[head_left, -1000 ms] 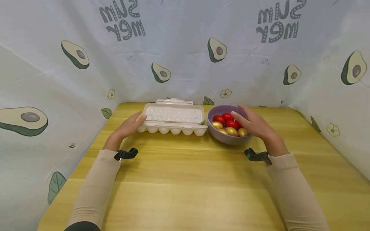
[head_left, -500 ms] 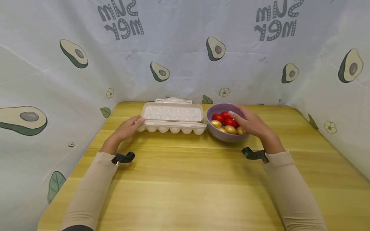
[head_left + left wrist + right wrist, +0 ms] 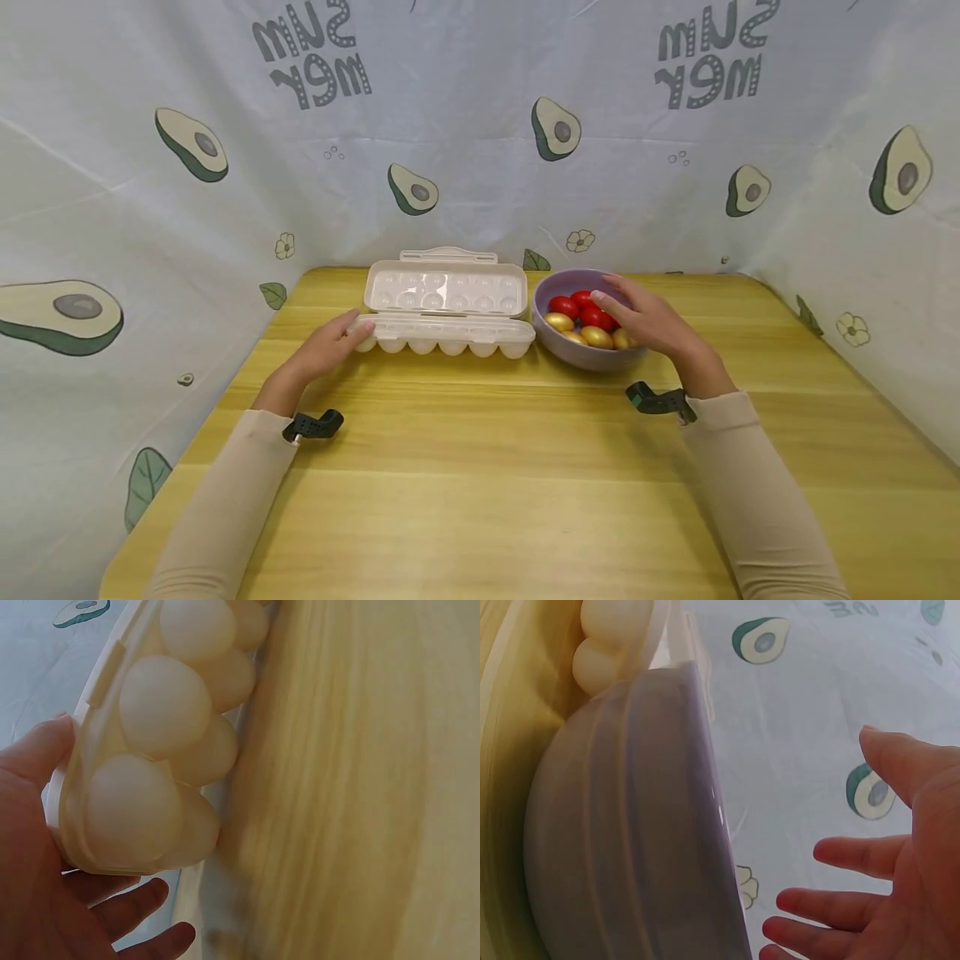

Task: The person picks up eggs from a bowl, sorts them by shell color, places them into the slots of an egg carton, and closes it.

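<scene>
A white plastic egg carton lies with its lid swung back, its rounded cups facing the front. My left hand grips the carton's left end. In the left wrist view, the thumb lies along the rim and the other fingers reach past the corner. Right of the carton, a purple bowl holds several red eggs and gold eggs. Over the bowl's right side hovers my right hand, its fingers extended and apart, holding nothing.
The wooden table stretches toward me in front of the carton and bowl. A pale curtain printed with avocados closes in the back and both sides. The bowl stands right beside the carton's right end.
My left hand has shifted slightly left and nearer, and the carton's cup half has tipped so more of its top shows. My right hand stays nearly still over the bowl.
</scene>
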Demonstrator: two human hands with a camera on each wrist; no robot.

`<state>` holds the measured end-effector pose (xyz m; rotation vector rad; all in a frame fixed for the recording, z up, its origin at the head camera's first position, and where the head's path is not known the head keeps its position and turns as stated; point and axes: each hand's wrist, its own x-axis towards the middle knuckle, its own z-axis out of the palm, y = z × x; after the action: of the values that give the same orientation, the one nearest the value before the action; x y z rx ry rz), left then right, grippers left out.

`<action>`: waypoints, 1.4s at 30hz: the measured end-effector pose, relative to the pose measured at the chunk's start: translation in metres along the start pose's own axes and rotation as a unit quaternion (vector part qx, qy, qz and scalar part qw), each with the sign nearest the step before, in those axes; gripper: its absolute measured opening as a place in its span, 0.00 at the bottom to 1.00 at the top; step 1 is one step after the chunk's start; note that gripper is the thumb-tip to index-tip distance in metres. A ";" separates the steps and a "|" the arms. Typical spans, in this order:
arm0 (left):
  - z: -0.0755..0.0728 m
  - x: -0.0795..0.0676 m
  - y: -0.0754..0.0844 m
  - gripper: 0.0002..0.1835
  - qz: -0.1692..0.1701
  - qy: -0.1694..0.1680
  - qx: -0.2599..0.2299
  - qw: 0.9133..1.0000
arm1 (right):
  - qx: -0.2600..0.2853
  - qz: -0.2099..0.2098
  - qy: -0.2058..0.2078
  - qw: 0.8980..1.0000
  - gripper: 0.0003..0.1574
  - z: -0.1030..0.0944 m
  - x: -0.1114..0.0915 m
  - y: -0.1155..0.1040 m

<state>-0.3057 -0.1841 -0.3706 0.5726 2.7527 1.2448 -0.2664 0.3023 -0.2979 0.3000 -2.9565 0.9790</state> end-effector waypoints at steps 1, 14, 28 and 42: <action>0.001 -0.001 -0.001 0.38 0.000 0.000 -0.002 1.000 | 0.000 0.000 0.000 1.000 0.49 0.000 0.000 0.001; 0.012 -0.016 -0.005 0.43 -0.001 0.014 0.008 1.000 | 0.026 -0.026 -0.006 0.999 0.43 0.001 0.003 0.005; 0.019 -0.020 -0.009 0.47 0.004 0.022 0.025 0.999 | 0.046 -0.029 -0.021 0.998 0.38 0.007 0.004 0.006; 0.026 -0.025 -0.013 0.47 0.015 0.034 0.048 0.998 | 0.016 -0.026 -0.027 0.999 0.32 0.010 0.004 0.003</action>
<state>-0.2811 -0.1826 -0.3997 0.5915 2.8837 1.1645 -0.2701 0.2981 -0.3072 0.4075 -2.9660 1.0306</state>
